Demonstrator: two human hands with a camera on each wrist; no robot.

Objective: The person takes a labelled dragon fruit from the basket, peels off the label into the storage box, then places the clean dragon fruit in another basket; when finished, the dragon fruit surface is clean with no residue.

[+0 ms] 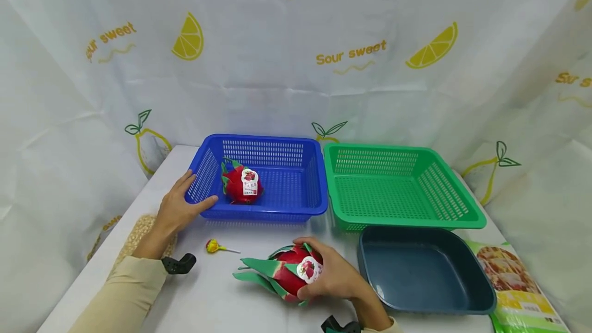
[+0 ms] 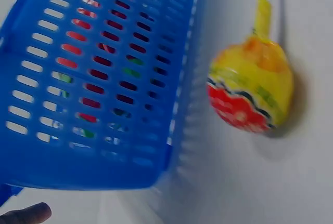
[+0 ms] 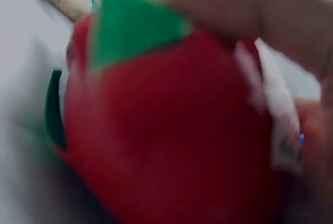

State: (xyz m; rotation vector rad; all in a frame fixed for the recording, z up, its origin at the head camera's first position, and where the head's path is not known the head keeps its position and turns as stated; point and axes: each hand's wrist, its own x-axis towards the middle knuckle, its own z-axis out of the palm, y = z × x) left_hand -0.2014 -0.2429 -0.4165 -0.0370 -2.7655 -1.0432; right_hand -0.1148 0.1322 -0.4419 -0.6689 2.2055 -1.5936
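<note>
My right hand [image 1: 334,274] grips a red dragon fruit [image 1: 291,284] with green leaves and a round white label, low over the front of the table. The thumb and fingers lie on opposite sides of it; its red skin [image 3: 171,125] fills much of the right wrist view, blurred. My left hand [image 1: 178,207] is spread at the near left corner of a blue basket [image 1: 263,210], thumb extended by the front rim, fingers along the left side. Inside that basket lies another dragon fruit [image 1: 235,185] with a white label.
A wrapped lollipop [image 1: 213,245] lies before the blue basket. Right of it stand a green basket [image 1: 407,221] and a dark blue tray [image 1: 425,271]. A colourful food packet [image 1: 522,292] lies at the right edge; a beige grainy pack [image 1: 141,227] is partly under the left forearm.
</note>
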